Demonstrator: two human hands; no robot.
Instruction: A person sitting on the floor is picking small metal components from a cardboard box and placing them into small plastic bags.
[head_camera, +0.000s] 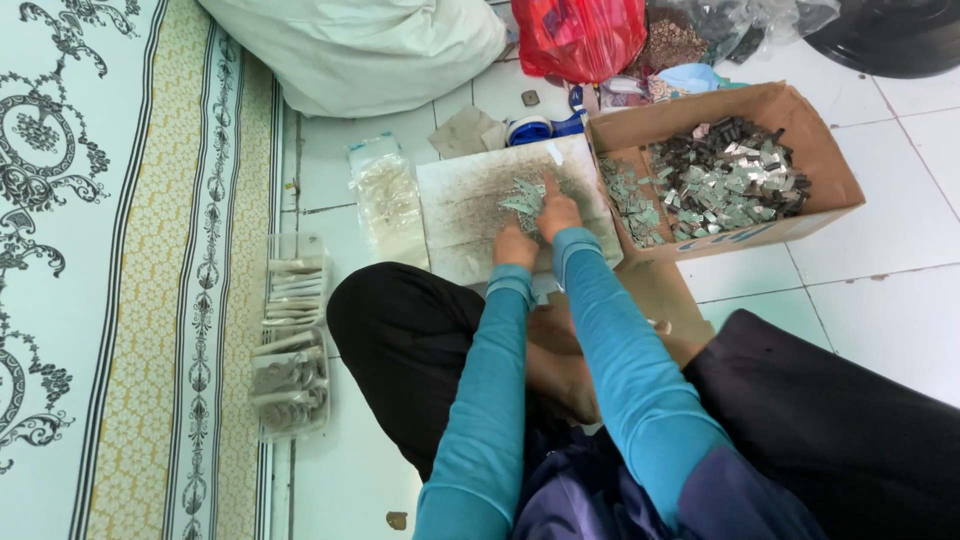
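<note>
Both hands sit close together at the middle of the grey work board, which lies flat on the tiled floor in front of the seated person. Right hand: index finger stretched out toward 12 o'clock, tip pressed into the small pile of pale green metal pieces; remaining fingers curled in. Left hand: loosely closed, knuckles up, resting on the board at 7 o'clock of the right hand, nearly touching it. Cannot tell whether either hand grips a piece.

Pile: lies at board centre, spread roughly along the 10-to-4 line; individual pieces too small to read for direction. Board's long axis runs 9 to 3, tilted slightly up at the 3 o'clock end.

At 3 o'clock of the board, touching its edge: open cardboard box, long axis also about 9 to 3, holding a heap of dark and silvery parts plus a strip of green pieces along its near-left wall. At 9 o'clock of the board: clear plastic bag of pale bits. Farther out at 8 o'clock: clear tray with stacked flat packets. At 12 o'clock: red plastic bag; at 11 o'clock: white sack. Patterned mat covers the floor at far 9 o'clock.
</note>
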